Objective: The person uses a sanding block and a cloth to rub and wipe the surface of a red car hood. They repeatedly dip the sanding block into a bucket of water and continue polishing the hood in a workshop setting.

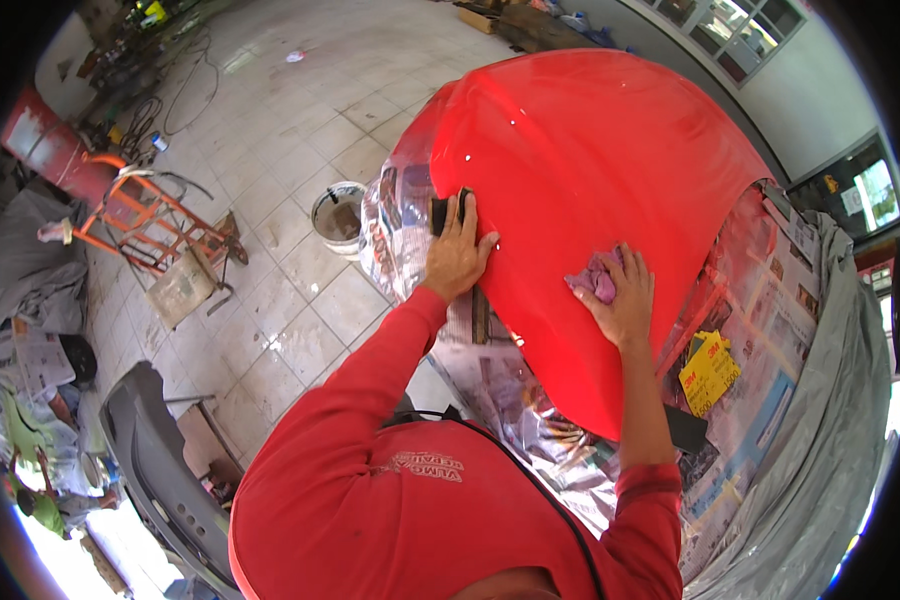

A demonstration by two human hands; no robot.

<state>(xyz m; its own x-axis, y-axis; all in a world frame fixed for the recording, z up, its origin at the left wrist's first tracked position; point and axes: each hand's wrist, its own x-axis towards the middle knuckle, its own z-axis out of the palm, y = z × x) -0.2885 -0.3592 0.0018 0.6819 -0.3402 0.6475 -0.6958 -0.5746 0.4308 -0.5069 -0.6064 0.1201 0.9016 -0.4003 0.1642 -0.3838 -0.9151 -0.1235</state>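
A glossy red car body panel, likely a hood, lies in front of me, with small white light spots on it. At its left edge, my left hand has its fingers closed over a black sanding block, partly hidden by the hand. My right hand presses a crumpled purple cloth against the panel's surface, thumb on one side of it. Newspaper sheets and clear plastic mask the area around the panel. On the paper by my right forearm lie yellow sandpaper packs.
A dark flat block rests beside my right forearm. On the tiled floor to the left stand a white bucket and an orange hand truck. Behind that is a red drum. A grey plastic car part stands at my lower left.
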